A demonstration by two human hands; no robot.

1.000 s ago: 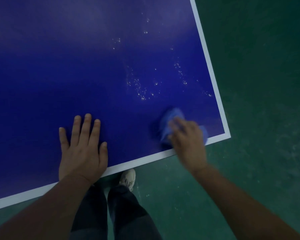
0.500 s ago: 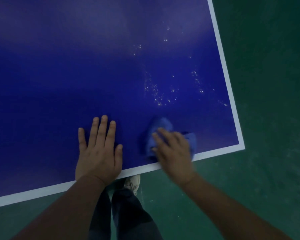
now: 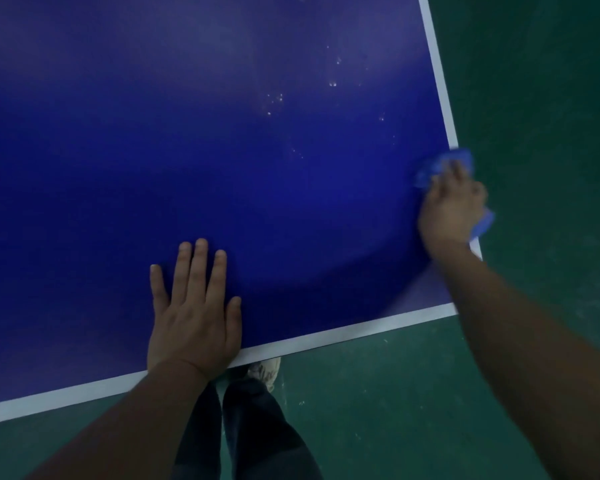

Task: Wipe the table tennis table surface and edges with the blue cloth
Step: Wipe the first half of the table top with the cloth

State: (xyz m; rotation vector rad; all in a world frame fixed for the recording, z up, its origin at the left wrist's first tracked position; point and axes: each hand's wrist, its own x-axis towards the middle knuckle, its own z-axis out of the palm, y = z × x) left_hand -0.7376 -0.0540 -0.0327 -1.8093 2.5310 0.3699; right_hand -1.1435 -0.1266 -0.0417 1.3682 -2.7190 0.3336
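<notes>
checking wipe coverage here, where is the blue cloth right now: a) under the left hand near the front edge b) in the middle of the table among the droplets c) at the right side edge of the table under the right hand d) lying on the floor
c: the blue cloth sits bunched under the right hand on the white right side line of the table, while the left hand lies flat and bare near the front edge.

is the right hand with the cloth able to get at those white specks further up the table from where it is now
Probably yes. The right hand presses the blue cloth at the table's side edge, and the white specks lie up and inward on bare surface with nothing between; the left hand rests well clear.
</notes>
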